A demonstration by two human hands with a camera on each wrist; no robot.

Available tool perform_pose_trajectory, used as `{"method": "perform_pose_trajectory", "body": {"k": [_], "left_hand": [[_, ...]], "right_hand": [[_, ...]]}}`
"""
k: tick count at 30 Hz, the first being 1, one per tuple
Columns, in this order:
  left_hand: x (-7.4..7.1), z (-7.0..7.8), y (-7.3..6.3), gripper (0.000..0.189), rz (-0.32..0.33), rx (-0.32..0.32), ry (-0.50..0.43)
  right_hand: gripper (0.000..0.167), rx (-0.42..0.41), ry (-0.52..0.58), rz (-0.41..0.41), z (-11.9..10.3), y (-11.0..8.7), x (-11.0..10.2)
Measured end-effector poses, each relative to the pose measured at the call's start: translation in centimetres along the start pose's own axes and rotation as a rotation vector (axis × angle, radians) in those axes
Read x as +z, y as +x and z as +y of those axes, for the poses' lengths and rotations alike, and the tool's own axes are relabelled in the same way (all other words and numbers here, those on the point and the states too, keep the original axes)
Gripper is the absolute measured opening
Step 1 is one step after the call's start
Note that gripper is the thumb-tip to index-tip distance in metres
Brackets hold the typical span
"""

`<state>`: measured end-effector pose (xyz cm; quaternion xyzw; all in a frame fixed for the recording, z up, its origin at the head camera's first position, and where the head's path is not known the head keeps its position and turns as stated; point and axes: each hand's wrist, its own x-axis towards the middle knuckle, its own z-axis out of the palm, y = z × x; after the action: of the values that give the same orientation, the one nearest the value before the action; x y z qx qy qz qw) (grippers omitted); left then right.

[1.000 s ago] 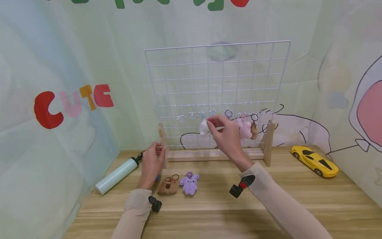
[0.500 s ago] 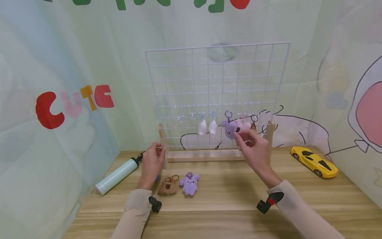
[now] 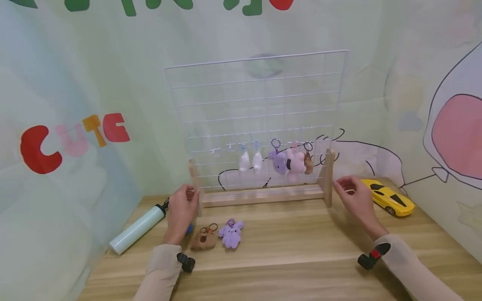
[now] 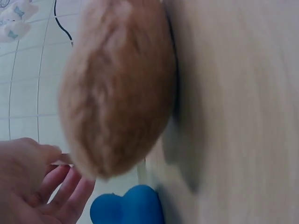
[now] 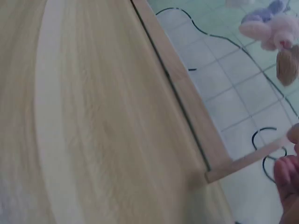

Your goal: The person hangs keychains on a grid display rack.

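A white wire grid rack stands in a wooden base. My left hand grips the left wooden upright. At the opposite end my right hand pinches the right upright, with its thumb and fingers at the outer edge. From the grid's hooks hang two small white plush charms, a purple plush keychain, a pink plush keychain and a brown charm partly behind the pink one. A brown plush keychain fills the left wrist view.
On the table lie a purple plush keychain and, near my left forearm, a partly hidden blue object. A pale green hand pump lies at the left. A yellow toy car stands close beside my right hand.
My right hand has left the hanging plush charms and moved right and down to the right upright. My left hand stays at the left upright. The head view has shifted slightly.
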<state>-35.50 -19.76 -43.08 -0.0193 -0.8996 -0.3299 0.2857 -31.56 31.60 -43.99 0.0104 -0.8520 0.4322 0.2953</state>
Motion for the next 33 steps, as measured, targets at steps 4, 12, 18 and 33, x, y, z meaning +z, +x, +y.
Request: {"method": "perform_pose_trajectory", "body": {"k": [4, 12, 18, 33], "left_hand": [[-0.5, 0.0, -0.2, 0.020, 0.021, 0.002, 0.009], [-0.3, 1.2, -0.9, 0.012, -0.045, 0.012, -0.073], [0.7, 3.4, -2.4, 0.006, -0.398, 0.057, -0.069], [1.8, 5.1, -4.3, 0.012, -0.575, 0.078, -0.033]], "right_hand": [[0.049, 0.062, -0.008, -0.136, 1.7, 0.0, -0.2], [0.041, 0.025, -0.011, -0.189, 2.5, 0.0, 0.5], [0.037, 0.015, -0.011, -0.205, 2.3, -0.2, 0.7], [0.032, -0.023, -0.034, -0.218, 2.7, -0.6, 1.2]]}}
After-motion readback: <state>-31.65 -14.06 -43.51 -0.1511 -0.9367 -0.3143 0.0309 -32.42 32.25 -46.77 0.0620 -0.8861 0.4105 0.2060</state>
